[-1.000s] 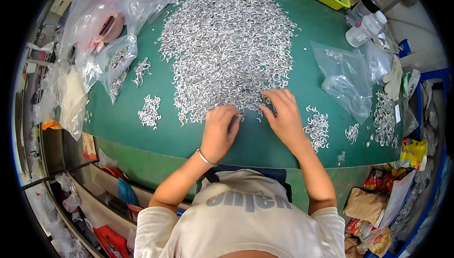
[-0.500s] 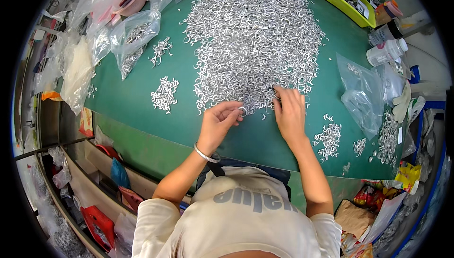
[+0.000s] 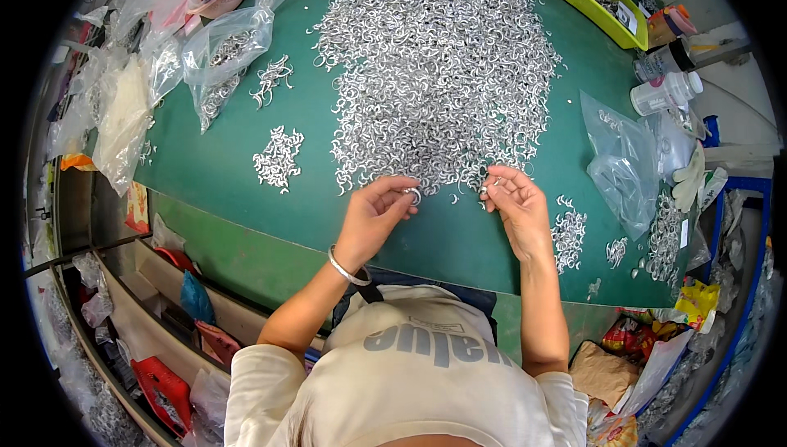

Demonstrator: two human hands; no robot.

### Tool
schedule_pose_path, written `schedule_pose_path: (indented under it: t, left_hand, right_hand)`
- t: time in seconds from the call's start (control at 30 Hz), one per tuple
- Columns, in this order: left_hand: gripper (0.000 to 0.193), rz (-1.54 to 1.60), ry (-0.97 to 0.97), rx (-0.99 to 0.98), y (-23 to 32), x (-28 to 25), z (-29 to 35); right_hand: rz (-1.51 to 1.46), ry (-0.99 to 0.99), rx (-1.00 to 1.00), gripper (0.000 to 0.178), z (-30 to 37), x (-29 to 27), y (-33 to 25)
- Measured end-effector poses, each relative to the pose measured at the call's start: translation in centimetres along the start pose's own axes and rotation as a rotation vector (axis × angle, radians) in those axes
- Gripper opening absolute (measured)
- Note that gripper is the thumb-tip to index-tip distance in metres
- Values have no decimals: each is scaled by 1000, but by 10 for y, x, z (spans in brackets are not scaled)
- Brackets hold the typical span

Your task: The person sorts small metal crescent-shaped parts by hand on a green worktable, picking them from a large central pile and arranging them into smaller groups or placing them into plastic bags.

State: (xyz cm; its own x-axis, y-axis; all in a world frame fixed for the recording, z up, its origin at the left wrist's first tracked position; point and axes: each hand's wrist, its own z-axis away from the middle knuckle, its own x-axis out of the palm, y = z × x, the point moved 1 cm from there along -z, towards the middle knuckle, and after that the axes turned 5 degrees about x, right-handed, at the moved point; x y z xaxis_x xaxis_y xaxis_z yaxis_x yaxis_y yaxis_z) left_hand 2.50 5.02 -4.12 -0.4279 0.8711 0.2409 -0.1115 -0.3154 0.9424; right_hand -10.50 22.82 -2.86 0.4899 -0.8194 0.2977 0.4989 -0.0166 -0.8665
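A broad heap of small silver curved metal pieces point(image 3: 438, 78) covers the middle of the green table point(image 3: 328, 226). At its near edge, my left hand point(image 3: 377, 208) pinches one silver curved piece point(image 3: 416, 195) between thumb and fingertips. A bracelet circles that wrist. My right hand point(image 3: 521, 208) is beside the heap's near right corner, thumb and fingers closed on a small silver piece point(image 3: 484, 194) that the fingertips partly hide. Between the two hands, a few loose pieces lie on the green surface.
Smaller piles of pieces lie at left point(image 3: 279, 157) and right point(image 3: 568, 238). Plastic bags point(image 3: 225, 49) crowd the far left. A yellow-green basket point(image 3: 602, 4) and a white bottle point(image 3: 666, 93) stand at far right, beside a transparent bag point(image 3: 620, 168). An open drawer point(image 3: 156, 299) sits below left.
My right hand has drawn back from the heap's edge and turned, its fingers now closing on a small piece. The left hand keeps its pinch at nearly the same spot.
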Motion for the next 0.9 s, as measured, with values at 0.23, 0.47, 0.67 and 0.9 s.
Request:
schedule_pose_path:
  t: [0.23,0.47,0.67,0.9]
  left_hand:
    - [24,-18,-26,-36,0,2,2]
    - [25,75,-52,-33,0,10,6]
    - [27,186,-131,-8,-1,27,12]
    - [23,209,-104,-10,2,31,16]
  right_hand:
    - [617,166,-277,21,-1,-3,4]
    - [104,12,-80,22,8,9,0]
    - [-33,-86,6,22,17,22,10]
    - [-53,-89,35,22,24,28,13]
